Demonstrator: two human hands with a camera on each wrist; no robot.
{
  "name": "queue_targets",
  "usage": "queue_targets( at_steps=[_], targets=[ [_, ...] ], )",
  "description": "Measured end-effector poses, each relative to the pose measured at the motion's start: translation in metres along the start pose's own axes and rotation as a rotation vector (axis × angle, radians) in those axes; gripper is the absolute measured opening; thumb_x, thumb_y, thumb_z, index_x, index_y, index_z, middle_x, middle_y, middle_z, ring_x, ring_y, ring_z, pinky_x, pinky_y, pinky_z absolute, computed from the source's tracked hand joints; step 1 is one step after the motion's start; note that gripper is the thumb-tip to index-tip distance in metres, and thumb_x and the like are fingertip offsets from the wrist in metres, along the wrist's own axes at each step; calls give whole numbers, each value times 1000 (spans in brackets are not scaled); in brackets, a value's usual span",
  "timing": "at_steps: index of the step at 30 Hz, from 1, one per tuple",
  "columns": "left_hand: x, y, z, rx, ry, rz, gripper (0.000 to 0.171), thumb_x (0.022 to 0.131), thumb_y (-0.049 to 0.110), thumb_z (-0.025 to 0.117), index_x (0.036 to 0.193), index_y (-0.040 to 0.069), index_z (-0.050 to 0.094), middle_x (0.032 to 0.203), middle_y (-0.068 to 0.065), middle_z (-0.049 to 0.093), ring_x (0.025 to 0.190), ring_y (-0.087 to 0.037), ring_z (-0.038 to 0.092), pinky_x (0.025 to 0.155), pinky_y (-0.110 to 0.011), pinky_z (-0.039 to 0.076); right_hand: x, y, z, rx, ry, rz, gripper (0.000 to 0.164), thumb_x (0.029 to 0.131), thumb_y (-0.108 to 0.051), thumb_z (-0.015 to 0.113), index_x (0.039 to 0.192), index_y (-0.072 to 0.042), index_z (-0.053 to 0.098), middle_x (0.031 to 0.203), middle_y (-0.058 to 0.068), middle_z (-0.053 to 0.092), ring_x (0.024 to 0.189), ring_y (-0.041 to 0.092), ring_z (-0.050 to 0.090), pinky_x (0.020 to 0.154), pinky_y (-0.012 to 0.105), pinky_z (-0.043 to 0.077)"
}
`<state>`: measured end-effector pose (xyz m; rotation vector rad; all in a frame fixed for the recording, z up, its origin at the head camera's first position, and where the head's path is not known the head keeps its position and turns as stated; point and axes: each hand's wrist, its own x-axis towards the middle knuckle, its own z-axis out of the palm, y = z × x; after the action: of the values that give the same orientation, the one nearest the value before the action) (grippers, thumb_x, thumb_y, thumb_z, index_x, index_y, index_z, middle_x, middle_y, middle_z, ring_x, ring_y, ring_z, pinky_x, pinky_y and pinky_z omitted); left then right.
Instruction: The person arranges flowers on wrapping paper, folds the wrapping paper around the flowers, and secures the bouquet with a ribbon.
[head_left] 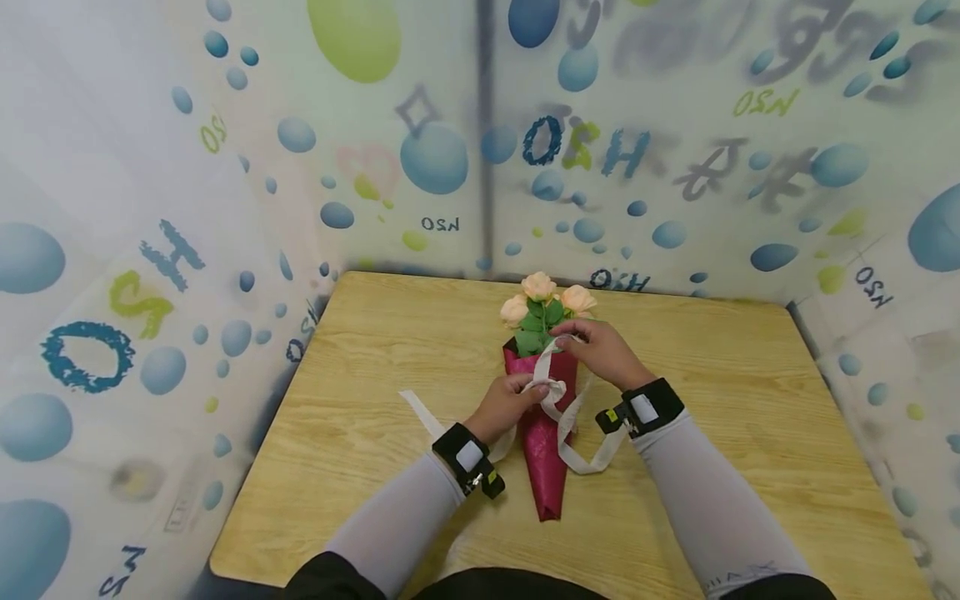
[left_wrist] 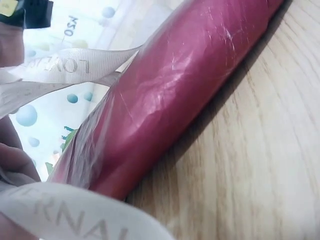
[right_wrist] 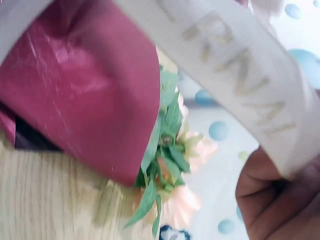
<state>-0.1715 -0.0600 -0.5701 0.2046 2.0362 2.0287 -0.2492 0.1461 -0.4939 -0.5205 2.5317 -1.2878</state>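
Observation:
A bouquet of peach roses (head_left: pixel 538 286) with green leaves (head_left: pixel 529 342) lies on the table, wrapped in dark red paper (head_left: pixel 546 475). Over its upper part, my left hand (head_left: pixel 504 407) pinches a white ribbon (head_left: pixel 573 454) at a loop. Higher up, beside the leaves, my right hand (head_left: pixel 606 354) grips another stretch of that ribbon. Printed lettering shows on the ribbon (right_wrist: pixel 235 75) in the right wrist view, where it runs taut to the curled fingers (right_wrist: pixel 270 200). In the left wrist view, ribbon (left_wrist: pixel 75 65) passes across the red wrapping (left_wrist: pixel 165 95).
The wooden table (head_left: pixel 360 333) carries the bouquet near its middle. One ribbon tail (head_left: pixel 422 412) reaches out left of the left wrist. A curtain (head_left: pixel 420 225) printed with blue and green bubbles and letters stands behind the table and along its sides.

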Motion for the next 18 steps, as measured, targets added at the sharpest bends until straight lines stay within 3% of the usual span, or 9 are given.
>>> queue_targets(
  at_steps=[6, 8, 13, 15, 18],
  targets=[
    [-2, -1, 1, 6, 31, -30, 28, 100, 19, 70, 117, -4, 74, 79, 12, 63, 75, -2, 55, 70, -21, 45, 8, 18, -9, 96, 190, 63, 30, 106, -23, 62, 125, -1, 68, 127, 20, 69, 115, 31, 64, 92, 35, 54],
    [-3, -1, 2, 4, 42, -30, 28, 100, 20, 70, 114, -4, 74, 79, 13, 64, 75, -1, 55, 70, -21, 46, 9, 23, -7, 68, 214, 73, 30, 106, -23, 63, 124, 0, 68, 126, 20, 69, 115, 33, 65, 93, 37, 55],
    [-3, -4, 2, -8, 53, -21, 29, 101, 21, 68, 112, -5, 74, 79, 13, 65, 76, -1, 57, 72, -21, 47, 2, 33, 11, -68, 229, 50, 33, 106, -22, 60, 130, 0, 69, 136, 23, 66, 129, 41, 59, 105, 57, 48],
    [-2, -5, 2, -16, 63, -26, 28, 101, 21, 68, 111, -5, 74, 81, 12, 66, 78, -1, 59, 74, -22, 49, -6, 32, 20, -33, 290, 39, 33, 107, -24, 60, 129, -2, 70, 134, 22, 68, 125, 39, 62, 103, 57, 49],
    [-2, -5, 1, -19, 87, -33, 27, 102, 21, 67, 112, -3, 74, 88, 5, 72, 82, -1, 62, 80, -26, 53, -19, 27, 35, 134, 307, 36, 38, 107, -30, 60, 130, -1, 69, 128, 20, 70, 115, 30, 67, 97, 37, 55]
  ],
)
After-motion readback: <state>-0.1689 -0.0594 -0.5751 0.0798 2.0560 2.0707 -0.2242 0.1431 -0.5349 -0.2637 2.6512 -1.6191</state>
